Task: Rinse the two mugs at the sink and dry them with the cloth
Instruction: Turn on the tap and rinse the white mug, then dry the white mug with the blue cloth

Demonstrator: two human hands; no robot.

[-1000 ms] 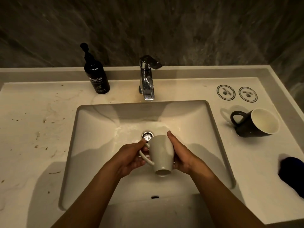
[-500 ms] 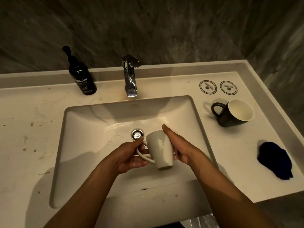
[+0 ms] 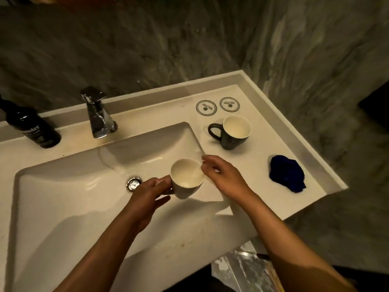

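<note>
The left hand (image 3: 150, 193) reached forward from a forearm slanting up out of the lower left, and it was closed on the handle side of the white mug (image 3: 186, 179); the thumb and fingers wrapped around where the handle sat, which the hand itself hid. The mug was held upright, mouth up and pale inside, above the right part of the sink (image 3: 63, 197), just right of the drain (image 3: 133, 183). The right hand (image 3: 224, 177) came in from the lower right with its wrist bent, fingers loosely spread and curved; its fingertips (image 3: 205, 163) lay at the mug's right rim, and whether they touched the rim or only hovered by it could not be told; it gripped nothing. The black mug (image 3: 231, 133) stood on the tabletop (image 3: 263, 148) beyond and to the right of the white mug, handle pointing left, well apart from both hands; the dark blue cloth (image 3: 287, 173) lay crumpled on the tabletop to the right of the white mug, near the front edge. The faucet (image 3: 97, 114) rose behind the sink, to the left of the white mug.
</note>
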